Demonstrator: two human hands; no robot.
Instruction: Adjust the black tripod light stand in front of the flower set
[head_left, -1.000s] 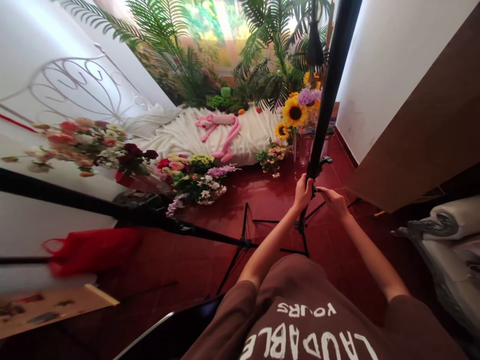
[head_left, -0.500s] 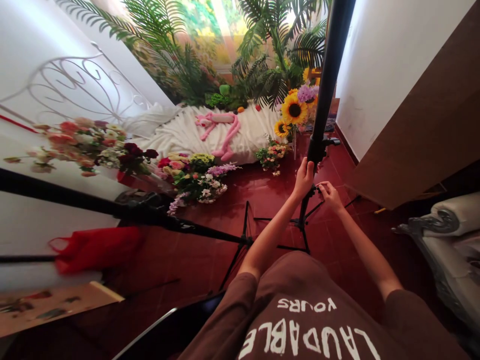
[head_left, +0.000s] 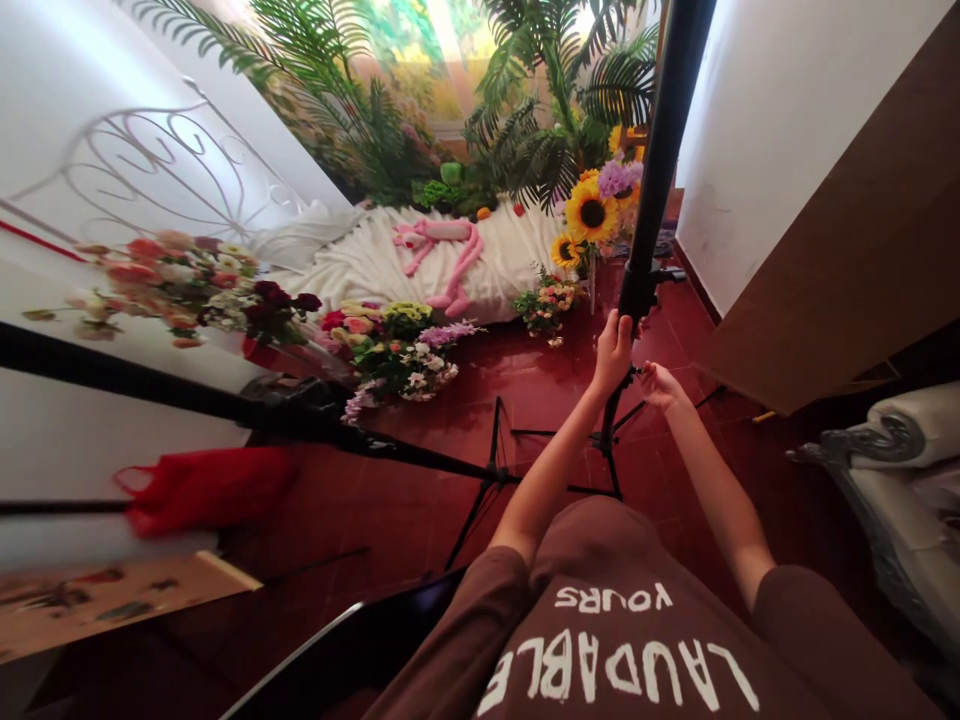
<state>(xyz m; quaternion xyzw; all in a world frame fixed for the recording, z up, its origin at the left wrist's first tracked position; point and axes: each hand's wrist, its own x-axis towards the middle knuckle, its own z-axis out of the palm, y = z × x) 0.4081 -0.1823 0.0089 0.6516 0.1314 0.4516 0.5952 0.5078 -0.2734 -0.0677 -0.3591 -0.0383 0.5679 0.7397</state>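
Observation:
A black light stand [head_left: 651, 190] rises on the right, with its tripod legs on the red floor. My left hand [head_left: 615, 350] is wrapped round its pole, just below a collar with a clamp knob [head_left: 666, 275]. To the right of the pole, my right hand [head_left: 660, 386] has its fingers closed on a small lower knob [head_left: 637, 371] of the stand; the fingers partly hide it. Both forearms reach forward from a brown T-shirt with white lettering.
A second black stand [head_left: 292, 412] slants across the left side. Ahead are artificial flowers [head_left: 409, 360], sunflowers [head_left: 591, 213], palms and a pink plush toy [head_left: 450, 255] on white cloth [head_left: 345, 265]. A red bag [head_left: 202, 490] lies left; a carved sofa [head_left: 892, 440] stands right.
My right hand has turned slightly at the lower knob, its fingers curling in more. The left hand stays on the pole. The whole view has shifted a little.

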